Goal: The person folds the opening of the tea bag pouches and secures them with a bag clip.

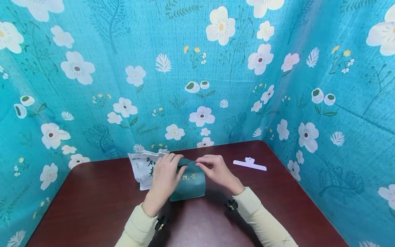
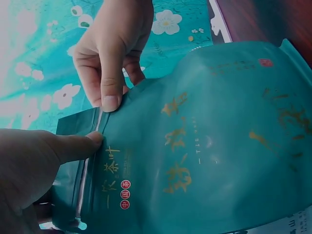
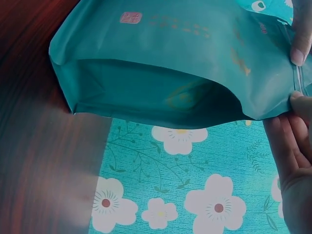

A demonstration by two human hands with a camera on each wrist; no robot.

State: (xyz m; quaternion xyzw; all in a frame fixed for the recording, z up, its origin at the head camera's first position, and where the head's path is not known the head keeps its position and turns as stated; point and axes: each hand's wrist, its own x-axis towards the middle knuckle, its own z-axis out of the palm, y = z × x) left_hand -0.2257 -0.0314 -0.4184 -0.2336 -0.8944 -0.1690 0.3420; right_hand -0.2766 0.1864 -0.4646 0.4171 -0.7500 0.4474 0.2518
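A green tea pouch (image 1: 188,187) with gold lettering stands on the table, its folded-in side showing in the right wrist view. My left hand (image 1: 166,173) grips the left part of its top, the thumb lying along the pale zip strip (image 2: 89,168). With thumb and fingers my right hand (image 1: 217,171) pinches the other end of the top edge, close to the left thumb in the left wrist view. A silver-white pouch (image 1: 142,171) with dark lettering stands behind my left hand, partly hidden by it.
To the right lies a pale lilac clip (image 1: 250,164) on the dark red-brown table (image 1: 102,206). Turquoise flowered cloth (image 1: 172,109) hangs behind the table and along its sides. A dark wrist mount sits on each sleeve.
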